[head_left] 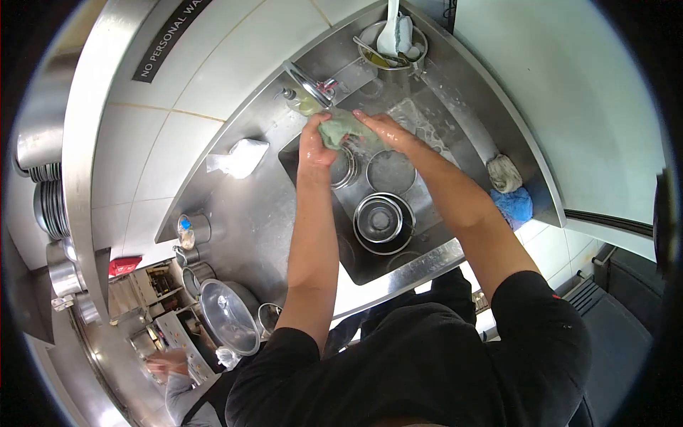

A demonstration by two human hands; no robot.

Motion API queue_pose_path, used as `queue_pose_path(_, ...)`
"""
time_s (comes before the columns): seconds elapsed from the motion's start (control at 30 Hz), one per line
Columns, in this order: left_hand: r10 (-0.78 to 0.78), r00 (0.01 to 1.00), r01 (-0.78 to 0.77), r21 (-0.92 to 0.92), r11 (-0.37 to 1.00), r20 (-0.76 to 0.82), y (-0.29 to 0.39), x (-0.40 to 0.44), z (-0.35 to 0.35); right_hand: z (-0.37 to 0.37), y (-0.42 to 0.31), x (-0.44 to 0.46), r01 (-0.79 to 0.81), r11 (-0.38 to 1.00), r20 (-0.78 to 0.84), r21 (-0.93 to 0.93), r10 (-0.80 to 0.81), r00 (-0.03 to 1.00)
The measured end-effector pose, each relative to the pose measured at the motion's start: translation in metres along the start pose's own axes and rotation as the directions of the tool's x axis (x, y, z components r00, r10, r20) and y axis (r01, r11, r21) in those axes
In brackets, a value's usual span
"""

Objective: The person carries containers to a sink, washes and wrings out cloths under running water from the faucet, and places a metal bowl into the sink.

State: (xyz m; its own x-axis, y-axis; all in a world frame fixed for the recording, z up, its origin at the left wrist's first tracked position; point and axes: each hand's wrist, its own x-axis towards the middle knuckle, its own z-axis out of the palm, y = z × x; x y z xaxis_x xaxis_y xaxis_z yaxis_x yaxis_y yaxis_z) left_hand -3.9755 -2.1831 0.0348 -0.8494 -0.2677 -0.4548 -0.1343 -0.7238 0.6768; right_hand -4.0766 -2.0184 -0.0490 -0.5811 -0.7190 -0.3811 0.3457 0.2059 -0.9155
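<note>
A wet, pale green cloth (pixel 331 134) is stretched between my two hands over the sink, just below the tap (pixel 311 87). My left hand (pixel 315 144) is closed round its left end. At the other end is my right hand (pixel 390 133), with its thumb along the top and its fingers partly hidden by the cloth and water. Beneath my hands, in the sink basin, stand nested metal bowls (pixel 378 219) and a round metal container (pixel 391 173) with cloudy water. More round metal ware (pixel 343 169) sits partly under the cloth.
A pot (pixel 416 58) with utensils stands in the far corner. A soap bottle (pixel 302 104) is beside the tap. White plastic (pixel 245 158) lies on the left counter; blue cloth (pixel 514 205) lies at right. A large metal bowl (pixel 229 318) and another person's hand (pixel 167 364) are lower left.
</note>
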Motion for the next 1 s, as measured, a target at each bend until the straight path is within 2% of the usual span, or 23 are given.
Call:
queue_pose_path(0.03, -0.058, 0.984, 0.062, -0.021, 0.998, 0.171, 0.003, 0.011, -0.03, -0.005, 0.006, 0.005, 0.031, 0.997, -0.012, 0.078, -0.03, 0.999)
queue_pose_path(0.07, -0.031, 0.991, 0.029, 0.019, 0.999, 0.128, -0.002, 0.009, -0.035, -0.004, -0.001, 0.001, 0.064, 0.986, -0.032, 0.156, -0.06, 0.998)
queue_pose_path(0.1, -0.002, 0.995, -0.004, 0.062, 0.998, 0.095, -0.007, 0.01, -0.037, -0.005, -0.008, -0.003, 0.16, 0.966, -0.153, 0.205, -0.13, 0.98)
queue_pose_path(0.17, 0.01, 0.997, -0.021, 0.149, 0.989, 0.074, -0.016, 0.01, -0.034, 0.0, -0.02, 0.003, 0.25, 0.959, -0.187, 0.133, -0.223, 0.957)
queue_pose_path(0.2, 0.04, 0.999, -0.044, 0.134, 0.99, 0.036, -0.024, 0.009, -0.03, 0.007, -0.023, 0.006, 0.288, 0.953, -0.199, 0.095, -0.265, 0.943)
queue_pose_path(0.27, 0.111, 0.993, -0.107, 0.102, 0.989, -0.035, -0.035, 0.01, -0.01, 0.035, -0.026, 0.012, 0.421, 0.879, -0.298, -0.226, -0.473, 0.829)
queue_pose_path(0.3, 0.048, 0.999, -0.048, 0.059, 0.997, -0.011, -0.04, 0.023, -0.018, 0.048, -0.027, 0.013, 0.455, 0.802, -0.314, -0.386, -0.578, 0.753)
queue_pose_path(0.4, 0.193, 0.977, -0.185, 0.084, 0.979, -0.095, -0.055, 0.016, 0.002, 0.073, -0.052, -0.009, 0.173, 0.825, -0.356, -0.539, -0.409, 0.84)
queue_pose_path(0.43, 0.112, 0.97, -0.104, 0.051, 0.993, -0.217, -0.06, 0.028, -0.007, 0.073, -0.053, -0.011, 0.158, 0.824, -0.367, -0.544, -0.403, 0.838)
queue_pose_path(0.5, 0.151, 0.974, -0.127, 0.147, 0.981, -0.166, -0.063, 0.032, -0.005, 0.055, -0.005, 0.035, 0.241, 0.778, -0.309, -0.581, -0.484, 0.819)
queue_pose_path(0.6, 0.131, 0.976, -0.077, 0.287, 0.955, -0.172, -0.044, 0.008, 0.021, 0.039, -0.011, 0.026, 0.094, 0.899, -0.31, -0.427, -0.244, 0.919)
queue_pose_path(0.67, 0.173, 0.977, -0.128, 0.3, 0.945, -0.128, -0.029, -0.005, 0.033, 0.03, -0.004, 0.029, 0.019, 0.956, -0.293, -0.294, -0.109, 0.95)
queue_pose_path(0.7, 0.179, 0.979, -0.151, 0.255, 0.955, -0.092, -0.021, -0.011, 0.037, 0.021, -0.008, 0.016, -0.027, 0.97, -0.195, -0.241, -0.021, 0.981)
queue_pose_path(0.77, 0.098, 0.995, -0.099, 0.136, 0.986, 0.015, -0.009, -0.013, 0.029, 0.022, 0.001, 0.002, -0.07, 0.992, -0.072, -0.109, 0.063, 0.995)
queue_pose_path(0.8, 0.059, 0.995, -0.065, 0.078, 0.995, 0.075, -0.004, -0.014, 0.026, 0.023, 0.004, -0.003, -0.099, 0.994, -0.011, -0.043, 0.099, 0.995)
queue_pose_path(0.83, 0.079, 0.991, -0.088, 0.083, 0.993, 0.107, -0.001, -0.013, 0.018, 0.026, 0.003, -0.008, -0.186, 0.972, 0.054, 0.141, 0.18, 0.982)
queue_pose_path(0.9, 0.136, 0.981, -0.154, 0.126, 0.98, 0.138, -0.002, -0.012, 0.004, 0.03, -0.005, -0.012, -0.361, 0.809, 0.219, 0.463, 0.29, 0.932)
queue_pose_path(0.93, 0.162, 0.974, -0.185, 0.15, 0.971, 0.156, -0.001, -0.014, 0.001, 0.031, -0.002, -0.004, -0.252, 0.815, 0.161, 0.522, 0.196, 0.967)
queue_pose_path(1.0, 0.12, 0.982, -0.144, 0.172, 0.974, 0.145, 0.004, -0.028, -0.003, 0.036, 0.011, 0.015, -0.026, 0.784, 0.022, 0.62, 0.015, 1.0)
